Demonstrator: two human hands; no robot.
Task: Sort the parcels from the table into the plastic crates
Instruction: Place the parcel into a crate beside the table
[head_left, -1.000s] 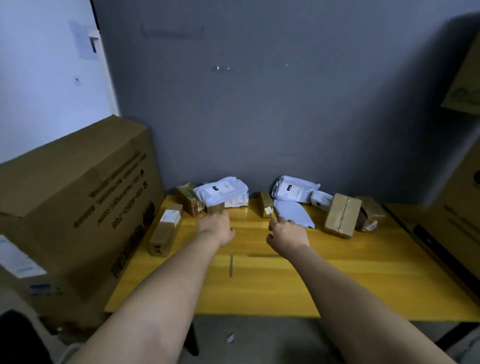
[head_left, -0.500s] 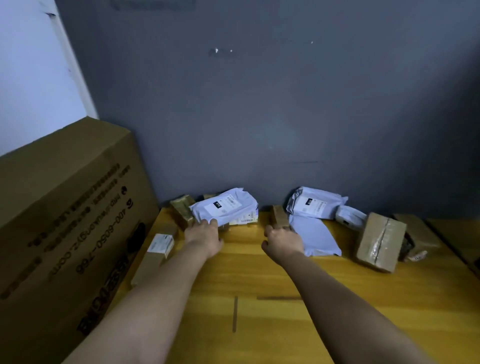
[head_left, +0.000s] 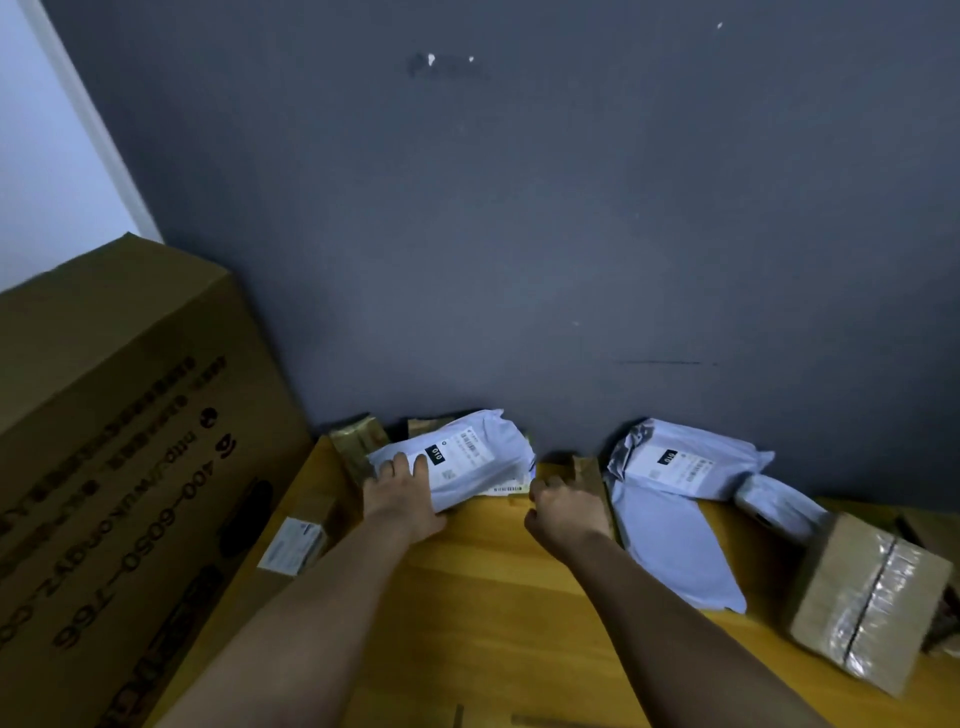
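The left hand (head_left: 402, 496) lies palm down on the near-left end of a white mailer bag (head_left: 462, 460), fingers (head_left: 400, 465) spread flat over its top and the thumb at the bag's near edge; whether the thumb has hooked under it cannot be told. The bag lies at the table's far edge against the grey wall (head_left: 519, 234). Its white label carries a black patch reading "010" beside small print too fine to read.

At 3 o'clock from the bag, the right hand (head_left: 563, 512) is curled loosely, knuckles up, just beside the bag's right end and a small brown box (head_left: 589, 475); it holds nothing that can be seen, and contact with either cannot be told.

Further toward 3 o'clock a second white mailer (head_left: 685, 460) shows the same "010" patch, lying partly over a flat white mailer (head_left: 670, 545) that runs toward the near side. A taped cardboard box (head_left: 867, 597) stands tilted at 4 o'clock.

At 9 o'clock from the held bag, a brown taped parcel (head_left: 356, 447) touches its left end. At 8 o'clock lies a long carton with a white label (head_left: 293, 545), text unreadable, close against a big cardboard box (head_left: 119, 467) printed upside down with "400-6050-766".

The yellow wooden table (head_left: 493, 597) is bare between the two forearms and toward the near edge.
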